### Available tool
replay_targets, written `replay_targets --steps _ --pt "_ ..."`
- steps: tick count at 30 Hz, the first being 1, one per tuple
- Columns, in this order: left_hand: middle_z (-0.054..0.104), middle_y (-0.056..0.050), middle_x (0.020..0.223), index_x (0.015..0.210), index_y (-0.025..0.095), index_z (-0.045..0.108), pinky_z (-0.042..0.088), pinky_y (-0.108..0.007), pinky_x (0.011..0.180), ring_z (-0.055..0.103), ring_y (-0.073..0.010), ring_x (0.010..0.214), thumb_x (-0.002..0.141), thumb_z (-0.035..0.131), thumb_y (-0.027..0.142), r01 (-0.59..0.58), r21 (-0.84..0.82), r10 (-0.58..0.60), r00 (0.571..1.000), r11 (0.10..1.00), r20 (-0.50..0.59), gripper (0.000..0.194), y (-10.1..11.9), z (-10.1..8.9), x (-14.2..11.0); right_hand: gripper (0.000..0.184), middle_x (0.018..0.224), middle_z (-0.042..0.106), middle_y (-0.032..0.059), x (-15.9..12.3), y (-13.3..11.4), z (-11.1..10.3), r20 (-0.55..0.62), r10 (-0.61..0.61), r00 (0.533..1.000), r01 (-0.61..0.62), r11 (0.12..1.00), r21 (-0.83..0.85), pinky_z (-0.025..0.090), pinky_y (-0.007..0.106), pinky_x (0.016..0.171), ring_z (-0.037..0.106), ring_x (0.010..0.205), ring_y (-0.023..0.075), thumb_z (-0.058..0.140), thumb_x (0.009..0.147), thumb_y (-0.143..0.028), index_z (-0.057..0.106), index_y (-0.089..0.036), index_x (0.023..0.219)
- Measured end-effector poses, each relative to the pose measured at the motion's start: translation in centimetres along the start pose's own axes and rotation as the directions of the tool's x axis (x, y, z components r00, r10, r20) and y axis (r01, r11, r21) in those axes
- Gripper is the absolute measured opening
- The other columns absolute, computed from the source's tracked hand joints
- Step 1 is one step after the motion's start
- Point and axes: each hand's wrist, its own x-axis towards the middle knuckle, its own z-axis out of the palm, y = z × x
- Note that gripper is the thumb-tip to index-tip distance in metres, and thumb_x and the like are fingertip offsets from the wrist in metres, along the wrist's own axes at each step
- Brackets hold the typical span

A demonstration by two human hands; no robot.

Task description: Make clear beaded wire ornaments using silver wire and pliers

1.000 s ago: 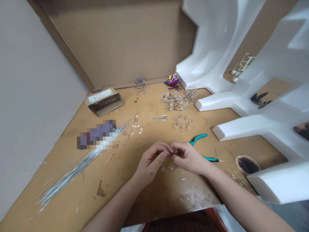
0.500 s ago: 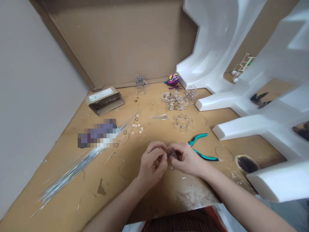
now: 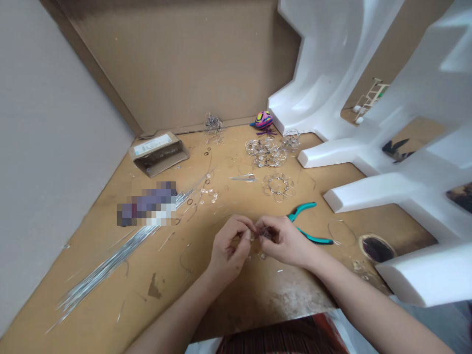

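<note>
Close together over the front of the table, both hands meet at a small piece of bent wire [image 3: 266,235], mostly covered by fingers. My right hand [image 3: 287,242] is closed around it. My left hand [image 3: 229,248] pinches at its left side, thumb and forefinger almost touching the right fingertips. Just behind the right hand lie pliers with teal handles [image 3: 315,240], their jaws hidden. Farther back is a flower-shaped wire ring with clear beads [image 3: 278,187]. Loose clear beads [image 3: 209,195] are scattered to the left.
A bundle of straight wires [image 3: 118,260] runs along the left side, beneath a blurred purple object [image 3: 147,204]. An open cardboard box [image 3: 160,153] stands behind. More wire shapes [image 3: 267,152] sit at the back. White moulded legs [image 3: 357,189] reach in from the right, near a round hole [image 3: 376,248].
My left hand has shifted slightly left, and its thumb and fingers have opened from a tighter curl into a pinch. My right hand keeps its hold on the wire piece.
</note>
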Motion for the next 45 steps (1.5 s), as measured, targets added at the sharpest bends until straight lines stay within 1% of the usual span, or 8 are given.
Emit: replay_targets --steps 7,14,18,23,29,36,41,45 --pt "0.054 -0.003 0.075 0.066 0.018 0.047 0.04 -0.025 0.062 0.051 -0.0139 0.07 0.077 0.045 0.008 -0.053 0.103 0.055 0.998 0.993 -0.017 0.016 -0.2 -0.1 0.1 0.011 0.054 0.041 -0.0066 -0.1 0.0 0.2 0.001 -0.013 1.0 0.013 1.0 -0.021 0.029 0.017 0.047 0.035 0.049 0.0058 0.046 0.065 -0.008 0.052 -0.017 0.071" --pt "0.055 -0.002 0.078 0.067 0.018 0.047 0.04 -0.025 0.064 0.052 -0.0133 0.071 0.074 0.046 0.004 -0.08 0.099 0.07 0.993 0.992 0.1 0.016 -0.5 -0.6 0.4 0.01 0.054 0.039 -0.0072 -0.1 0.1 0.2 0.005 -0.004 1.0 0.004 0.999 -0.045 0.028 0.018 0.047 0.033 0.049 0.0057 0.047 0.065 -0.009 0.051 -0.017 0.07" --pt "0.055 -0.003 0.079 0.069 0.018 0.051 0.039 -0.025 0.061 0.05 -0.012 0.067 0.08 0.046 0.012 0.092 -0.092 -0.073 0.978 0.991 0.194 0.014 -0.6 -1.1 0.5 0.011 0.054 0.037 -0.0073 0.0 0.2 0.0 0.055 0.029 0.998 -0.031 0.999 0.029 0.028 0.018 0.047 0.033 0.05 0.0059 0.045 0.065 -0.008 0.049 -0.017 0.07" --pt "0.056 -0.001 0.08 0.072 0.017 0.054 0.038 -0.022 0.054 0.046 -0.0078 0.056 0.084 0.05 0.022 0.327 -0.458 -0.244 0.941 0.827 0.233 0.014 -1.0 -0.8 0.5 0.007 0.057 0.041 -0.0065 0.2 0.4 -0.2 0.185 0.12 0.975 -0.168 0.947 0.275 0.033 0.019 0.046 0.039 0.05 0.0068 0.045 0.069 -0.012 0.046 -0.018 0.072" --pt "0.058 0.002 0.077 0.074 0.018 0.054 0.039 -0.02 0.05 0.046 -0.0062 0.052 0.085 0.05 0.023 0.383 -0.583 -0.38 0.915 0.717 0.133 0.013 -1.3 -0.3 0.6 0.005 0.067 0.05 -0.0034 0.2 0.4 -0.3 0.133 0.052 0.99 -0.096 0.932 0.35 0.037 0.022 0.054 0.046 0.059 0.009 0.047 0.077 -0.016 0.047 -0.018 0.082" --pt "0.059 0.001 0.077 0.072 0.016 0.054 0.038 -0.018 0.049 0.047 -0.005 0.051 0.085 0.049 0.022 0.369 -0.615 -0.383 0.916 0.697 0.115 0.015 -0.9 -0.5 0.7 0.021 0.081 0.055 0.0008 -0.2 0.1 0.0 0.057 0.038 0.998 -0.058 0.914 0.401 0.043 0.027 0.065 0.052 0.074 0.0127 0.051 0.081 -0.025 0.046 -0.02 0.101" --pt "0.06 0.002 0.076 0.071 0.016 0.052 0.037 -0.017 0.045 0.045 -0.0041 0.047 0.083 0.051 0.023 0.388 -0.653 -0.404 0.905 0.651 0.136 0.014 -0.8 -0.8 0.8 0.034 0.104 0.057 0.0071 -2.5 1.1 -3.2 -0.106 0.07 0.992 -0.067 0.997 0.028 0.045 0.037 0.083 0.055 0.093 0.0184 0.051 0.083 -0.033 0.044 -0.023 0.114" --pt "0.061 0.001 0.073 0.069 0.015 0.05 0.035 -0.015 0.043 0.044 -0.0035 0.046 0.081 0.053 0.024 0.44 -0.656 -0.43 0.883 0.613 0.19 0.015 -0.4 -0.9 0.9 0.044 0.119 0.052 0.0104 -4.6 3.2 -7.2 -0.064 0.079 0.995 -0.101 0.827 -0.553 0.038 0.045 0.094 0.049 0.109 0.0256 0.054 0.078 -0.035 0.047 -0.023 0.12"
